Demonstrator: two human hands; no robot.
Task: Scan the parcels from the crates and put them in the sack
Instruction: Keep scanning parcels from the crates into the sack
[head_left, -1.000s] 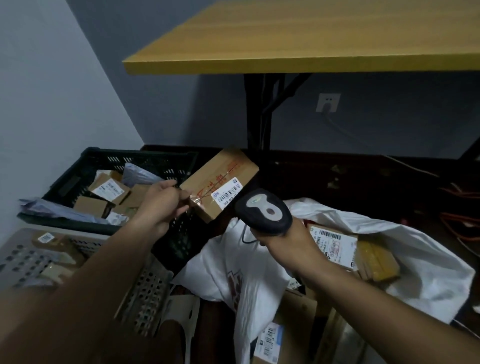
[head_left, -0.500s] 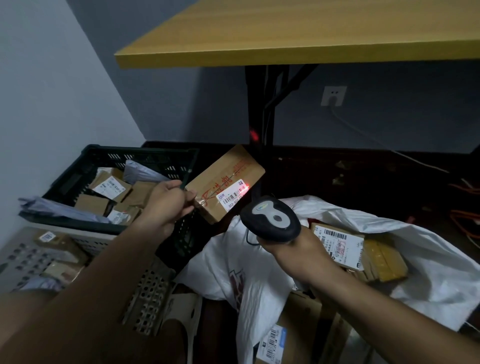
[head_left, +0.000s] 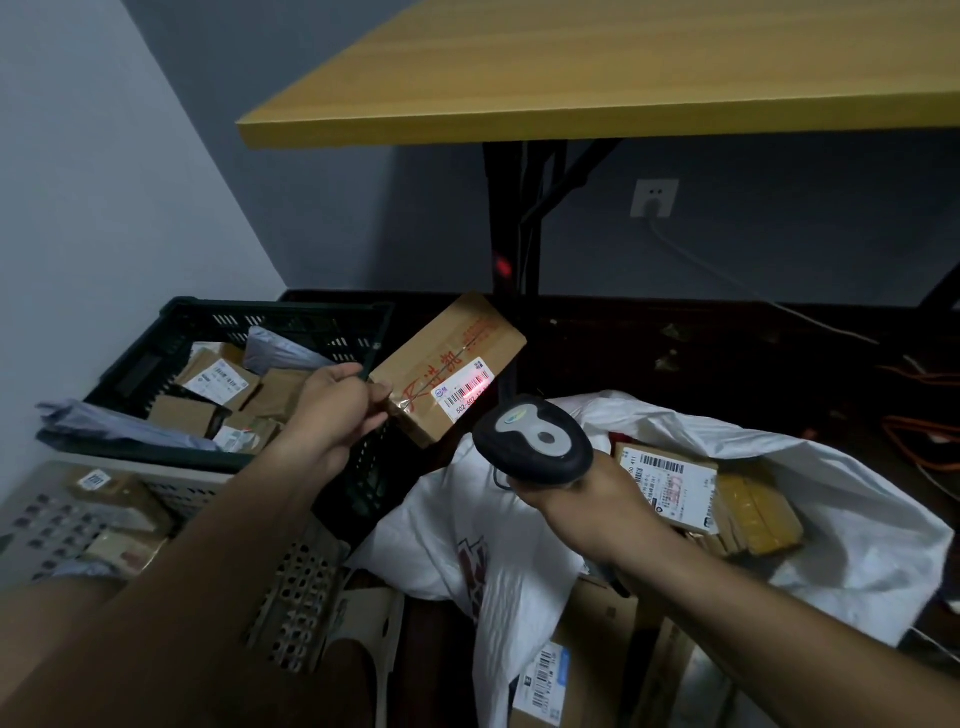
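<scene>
My left hand (head_left: 335, 408) grips the near end of a brown cardboard parcel (head_left: 441, 353) with red writing, held in the air above the dark crate's right edge. Red scanner light falls on its white barcode label (head_left: 465, 392). My right hand (head_left: 576, 499) holds a black barcode scanner (head_left: 532, 439) just below and to the right of the parcel, its head aimed at the label. The white sack (head_left: 810, 493) lies open on the right with several parcels inside. A dark green crate (head_left: 156, 343) and a grey crate (head_left: 47, 519) hold several more parcels.
A yellow-topped table (head_left: 597, 73) overhangs the area, with its black leg (head_left: 511, 223) right behind the parcel. Cables run along the floor at the far right. Cardboard boxes (head_left: 597, 649) lie under the sack in the foreground. A wall closes off the left side.
The red scanner light came on over the parcel's barcode label a second ago and stays on. Both hands have held nearly the same pose.
</scene>
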